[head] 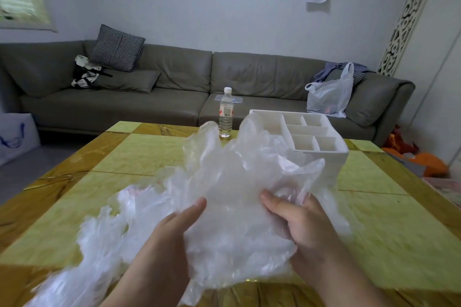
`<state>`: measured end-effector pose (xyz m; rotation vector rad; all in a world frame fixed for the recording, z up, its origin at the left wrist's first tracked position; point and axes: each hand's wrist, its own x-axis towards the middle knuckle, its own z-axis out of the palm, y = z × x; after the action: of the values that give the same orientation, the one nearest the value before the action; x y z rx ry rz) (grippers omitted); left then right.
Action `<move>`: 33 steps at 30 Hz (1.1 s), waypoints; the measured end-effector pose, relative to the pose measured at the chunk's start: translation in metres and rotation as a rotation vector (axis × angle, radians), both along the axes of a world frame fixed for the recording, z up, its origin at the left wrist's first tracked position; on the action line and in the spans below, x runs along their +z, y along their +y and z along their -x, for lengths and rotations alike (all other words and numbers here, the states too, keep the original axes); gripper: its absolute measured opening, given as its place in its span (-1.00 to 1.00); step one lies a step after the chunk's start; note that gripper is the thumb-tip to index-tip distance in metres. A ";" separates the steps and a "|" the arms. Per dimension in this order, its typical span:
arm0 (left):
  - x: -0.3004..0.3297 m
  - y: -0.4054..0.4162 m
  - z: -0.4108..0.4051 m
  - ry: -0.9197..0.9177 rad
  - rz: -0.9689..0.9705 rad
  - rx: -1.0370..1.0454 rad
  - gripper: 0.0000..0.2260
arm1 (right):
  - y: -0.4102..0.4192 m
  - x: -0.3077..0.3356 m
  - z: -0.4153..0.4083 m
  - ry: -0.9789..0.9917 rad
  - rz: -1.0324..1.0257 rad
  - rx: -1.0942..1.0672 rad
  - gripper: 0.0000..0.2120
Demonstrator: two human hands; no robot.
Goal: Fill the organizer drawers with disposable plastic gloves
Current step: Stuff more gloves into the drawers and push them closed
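Gloves [232,197] were clear, milky plastic. Organizer [321,142] was plain white. Table [139,154] had yellow-green panels with amber-brown marbled borders. Sofa [174,77] was grey-olive; cushion [117,48] black-white houndstooth. Bottle [226,113] was clear, white cap.

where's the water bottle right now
In the head view the water bottle stands upright at the table's far edge, just left of the white organizer and beyond the bunch of gloves.
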<state>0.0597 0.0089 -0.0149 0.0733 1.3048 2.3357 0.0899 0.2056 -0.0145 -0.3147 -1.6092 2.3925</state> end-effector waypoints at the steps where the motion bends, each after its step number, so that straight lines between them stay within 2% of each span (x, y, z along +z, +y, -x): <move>1: -0.003 -0.001 -0.001 0.016 0.006 -0.013 -0.73 | 0.000 0.001 -0.001 0.008 0.004 -0.006 -0.85; 5: -0.011 -0.003 0.007 0.107 0.062 0.077 -0.73 | 0.002 0.006 -0.003 0.023 -0.011 -0.038 -0.85; 8: -0.010 -0.006 0.010 0.105 0.091 0.105 -0.41 | 0.005 0.003 -0.002 0.027 -0.017 -0.053 -0.84; 10: -0.008 -0.007 0.007 0.075 0.114 0.032 -0.47 | 0.004 0.001 -0.002 0.041 -0.012 -0.043 -0.84; 13: -0.010 -0.005 0.001 -0.004 0.155 -0.068 -0.69 | 0.000 -0.003 -0.001 0.037 -0.019 -0.032 -0.82; 14: -0.010 -0.003 0.001 0.004 0.167 -0.087 -0.69 | 0.000 -0.004 0.000 0.030 -0.019 -0.031 -0.80; 17: -0.014 -0.002 0.004 0.129 0.257 -0.078 -0.64 | 0.003 -0.007 0.002 0.018 -0.004 -0.021 -0.71; 21: -0.016 -0.005 0.009 0.333 0.430 -0.063 -0.68 | 0.010 -0.004 0.001 0.003 -0.018 0.110 -0.69; 24: -0.013 -0.005 0.006 0.291 0.371 -0.105 -0.69 | 0.011 -0.004 -0.001 0.000 -0.049 0.153 -0.69; 27: -0.014 0.000 0.002 0.241 0.324 -0.037 -0.72 | 0.007 -0.003 -0.002 0.017 -0.088 0.202 -0.69; 30: -0.016 0.006 0.002 0.258 0.405 0.119 -0.87 | 0.005 -0.002 -0.001 0.024 -0.124 0.190 -0.75; 33: -0.017 0.008 0.003 0.281 0.451 0.180 -0.84 | 0.002 -0.003 -0.001 -0.006 -0.114 0.146 -0.80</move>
<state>0.0568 0.0165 -0.0322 0.1484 2.0240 2.1664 0.0913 0.2080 -0.0174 -0.1889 -1.8208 2.3927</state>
